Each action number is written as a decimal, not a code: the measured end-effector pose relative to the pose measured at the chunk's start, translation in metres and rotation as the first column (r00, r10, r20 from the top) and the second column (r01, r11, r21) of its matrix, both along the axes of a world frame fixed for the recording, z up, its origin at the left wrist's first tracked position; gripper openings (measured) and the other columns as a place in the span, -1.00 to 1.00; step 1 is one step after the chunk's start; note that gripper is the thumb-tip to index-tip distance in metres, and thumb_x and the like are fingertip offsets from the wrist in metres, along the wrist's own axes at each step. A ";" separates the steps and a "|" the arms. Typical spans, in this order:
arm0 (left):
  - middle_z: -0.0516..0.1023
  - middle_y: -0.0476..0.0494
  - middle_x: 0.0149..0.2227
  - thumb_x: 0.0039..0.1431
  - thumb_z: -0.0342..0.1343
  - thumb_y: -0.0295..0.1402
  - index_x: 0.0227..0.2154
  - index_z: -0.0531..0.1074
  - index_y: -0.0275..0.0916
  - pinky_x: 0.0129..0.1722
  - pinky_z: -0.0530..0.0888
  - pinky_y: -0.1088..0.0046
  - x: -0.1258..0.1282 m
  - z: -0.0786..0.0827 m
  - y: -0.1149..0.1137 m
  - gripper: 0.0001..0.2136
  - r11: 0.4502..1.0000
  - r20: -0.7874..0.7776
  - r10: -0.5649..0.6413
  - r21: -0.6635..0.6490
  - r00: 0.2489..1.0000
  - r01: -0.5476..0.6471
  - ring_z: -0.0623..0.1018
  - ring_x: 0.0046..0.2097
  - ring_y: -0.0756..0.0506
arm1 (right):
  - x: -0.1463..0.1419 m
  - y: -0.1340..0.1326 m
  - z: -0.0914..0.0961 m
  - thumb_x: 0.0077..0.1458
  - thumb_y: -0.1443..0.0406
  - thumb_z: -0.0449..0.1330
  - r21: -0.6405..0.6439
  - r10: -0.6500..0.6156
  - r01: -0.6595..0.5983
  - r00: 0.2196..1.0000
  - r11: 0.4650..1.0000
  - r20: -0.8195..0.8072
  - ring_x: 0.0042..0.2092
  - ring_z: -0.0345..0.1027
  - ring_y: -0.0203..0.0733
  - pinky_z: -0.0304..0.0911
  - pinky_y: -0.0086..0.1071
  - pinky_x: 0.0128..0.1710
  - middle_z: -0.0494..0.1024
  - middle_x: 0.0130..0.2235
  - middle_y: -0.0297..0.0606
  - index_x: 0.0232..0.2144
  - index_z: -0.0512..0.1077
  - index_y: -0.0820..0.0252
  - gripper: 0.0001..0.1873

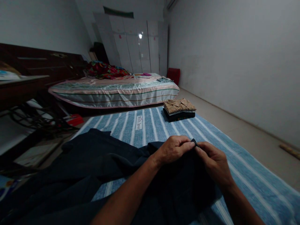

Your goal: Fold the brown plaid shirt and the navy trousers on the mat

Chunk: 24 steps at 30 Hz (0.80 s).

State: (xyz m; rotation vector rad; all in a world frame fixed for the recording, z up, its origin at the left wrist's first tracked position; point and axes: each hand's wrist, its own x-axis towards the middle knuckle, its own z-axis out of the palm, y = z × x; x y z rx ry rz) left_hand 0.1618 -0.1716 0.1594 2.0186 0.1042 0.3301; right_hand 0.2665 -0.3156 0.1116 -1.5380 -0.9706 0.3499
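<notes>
A dark navy garment (98, 156) lies spread and rumpled over the blue striped bedsheet (150, 125), from the lower left to the middle. My left hand (174, 148) pinches a small edge of it between thumb and fingers. Close beside it, my right hand (214, 161) grips the same raised edge, its thumb and forefinger pressed together. The fingertips of both hands nearly meet there. Below the hands the cloth hangs down in dark folds. What kind of garment it is I cannot tell for sure.
Ahead on the sheet sits a stack of folded clothes (180, 106), tan patterned on top and black beneath. Beyond stands another bed (117, 93) with a red floral blanket (105, 69). A dark wooden table (23, 84) is at the left, a white wall (234, 56) at the right.
</notes>
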 end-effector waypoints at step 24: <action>0.35 0.05 -0.58 0.08 0.10 -0.32 -0.60 0.38 -0.29 -0.48 0.24 0.57 0.000 -0.021 -0.013 -0.80 0.976 0.088 0.155 0.142 0.984 -0.166 0.35 -0.49 0.06 | 0.000 -0.001 -0.012 0.06 0.11 0.27 0.106 0.090 -0.060 0.949 0.993 -0.302 -0.33 0.36 -0.21 0.24 -0.42 -0.34 0.53 -0.29 -0.28 -0.25 0.50 0.14 -0.73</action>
